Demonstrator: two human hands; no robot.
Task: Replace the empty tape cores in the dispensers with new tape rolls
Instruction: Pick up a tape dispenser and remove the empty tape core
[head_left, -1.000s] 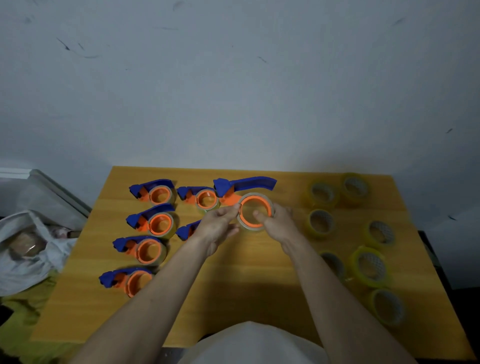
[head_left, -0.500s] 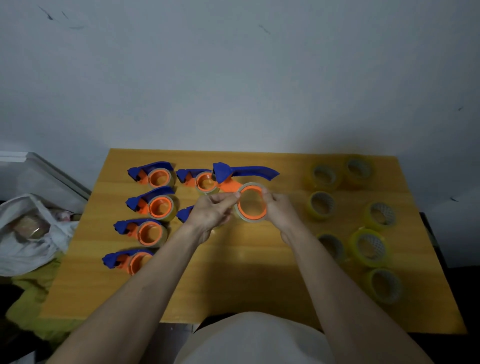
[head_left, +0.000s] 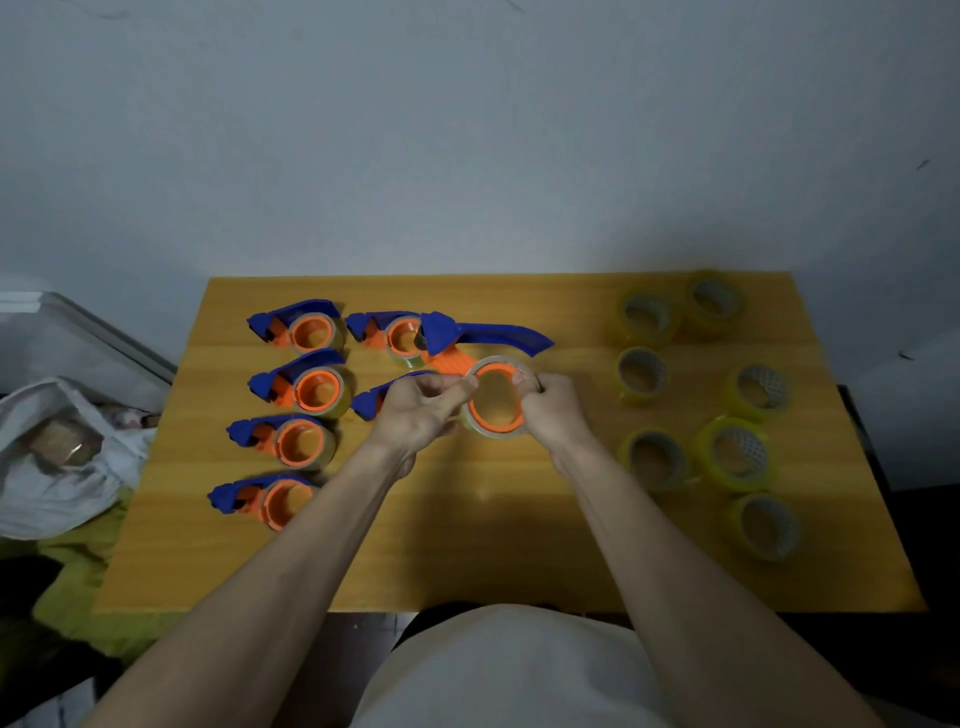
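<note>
Both hands lifted the blue-and-orange plastic tape dispenser (head_left: 467, 358) slightly nearer since 1 s ago. Left hand (head_left: 421, 410) and right hand (head_left: 553, 410) clamp its orange hub ring (head_left: 496, 402) (tape thin, near-empty). Risk: core jams, dispenser slips onto wooden table (head_left: 493, 545).

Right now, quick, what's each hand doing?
Left hand: fingers pinch the left edge of the tape roll on the open dispenser.
Right hand: grips the roll's right edge.
</note>
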